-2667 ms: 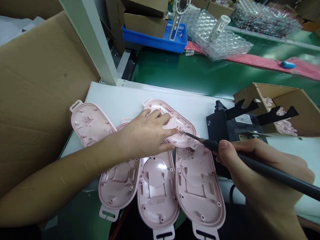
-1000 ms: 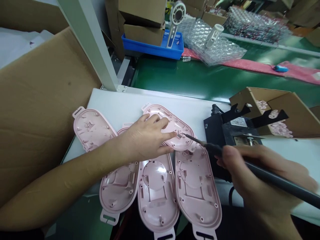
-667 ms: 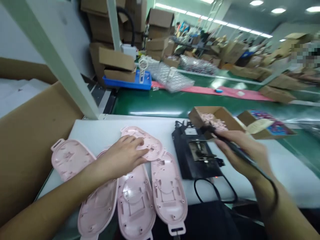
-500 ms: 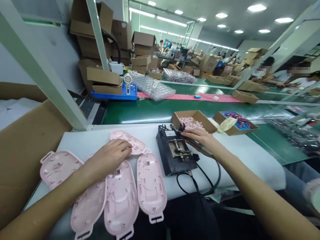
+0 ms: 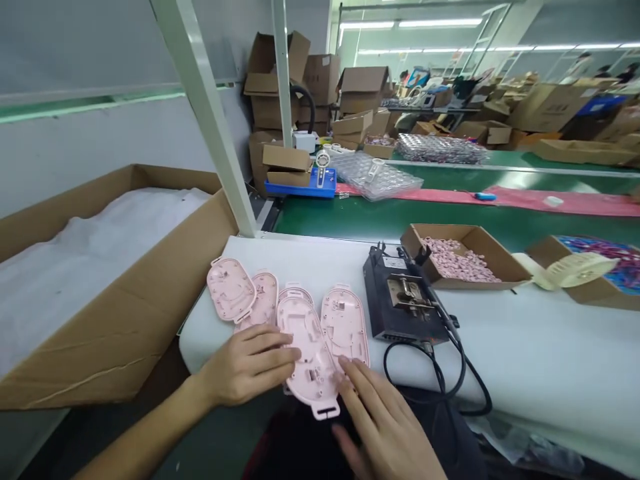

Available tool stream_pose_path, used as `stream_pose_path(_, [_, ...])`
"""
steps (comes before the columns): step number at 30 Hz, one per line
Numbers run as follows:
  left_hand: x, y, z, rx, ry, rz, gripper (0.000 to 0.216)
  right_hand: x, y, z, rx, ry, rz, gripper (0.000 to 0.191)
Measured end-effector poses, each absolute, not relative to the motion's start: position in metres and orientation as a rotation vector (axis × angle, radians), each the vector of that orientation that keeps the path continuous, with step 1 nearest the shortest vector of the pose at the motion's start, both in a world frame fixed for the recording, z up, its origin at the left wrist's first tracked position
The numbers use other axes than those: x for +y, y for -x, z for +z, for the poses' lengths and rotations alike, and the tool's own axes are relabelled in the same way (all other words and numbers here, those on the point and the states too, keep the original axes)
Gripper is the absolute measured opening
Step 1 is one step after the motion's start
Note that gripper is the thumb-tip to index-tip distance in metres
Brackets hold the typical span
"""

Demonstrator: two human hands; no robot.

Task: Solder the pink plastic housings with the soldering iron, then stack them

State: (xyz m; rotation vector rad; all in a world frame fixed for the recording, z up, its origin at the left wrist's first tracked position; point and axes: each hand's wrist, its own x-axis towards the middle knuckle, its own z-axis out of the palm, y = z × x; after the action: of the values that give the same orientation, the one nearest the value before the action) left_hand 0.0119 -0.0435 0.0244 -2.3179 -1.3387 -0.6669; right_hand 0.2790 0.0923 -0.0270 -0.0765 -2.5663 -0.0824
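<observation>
Several pink oval plastic shells lie inner side up at the near edge of a white table (image 5: 525, 347). My left hand (image 5: 250, 363) lies with fingers stretched out against the left side of the nearest pink shell (image 5: 307, 360), which overhangs the edge. My right hand (image 5: 385, 427) is flat and open, fingertips at that shell's right side, holding nothing. Other shells lie behind: one far left (image 5: 231, 289), one beside it (image 5: 263, 300), one on the right (image 5: 344, 321). The soldering iron rests on the black soldering station (image 5: 403, 303), its cable (image 5: 450, 373) looping down.
A large open cardboard box (image 5: 100, 327) with white lining stands at the left. A white post (image 5: 210, 120) rises behind the table. A small carton of pink parts (image 5: 463, 260) sits behind the station. A green conveyor (image 5: 450, 220) carries a blue tray (image 5: 300, 188) and clear blister trays (image 5: 373, 177).
My right hand put the soldering iron on the station and came back empty to the shells. My left hand drew back to the nearest shell. The camera swung up and left.
</observation>
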Motion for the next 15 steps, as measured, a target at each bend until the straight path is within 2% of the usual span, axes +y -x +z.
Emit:
stream_pose_path(3, [-0.057, -0.007, 0.001, -1.468, 2.326, -0.644, 0.017, 0.094, -0.260, -0.054, -2.604, 0.195, -0.132, 0.050])
stream_pose_path(6, [-0.060, 0.000, -0.011, -1.652, 2.293, -0.586, 0.028, 0.107, -0.254, -0.059, -2.578, 0.248, -0.116, 0.054])
stream_pose_path(13, [-0.068, -0.001, -0.004, -2.026, 2.253, -0.468, 0.032, 0.109, -0.248, -0.063, -2.634, 0.284, -0.033, 0.059])
stream_pose_path(15, [-0.072, -0.002, -0.004, -2.042, 2.265, -0.494, 0.041, 0.109, -0.249, -0.060, -2.624, 0.305, -0.004, 0.060])
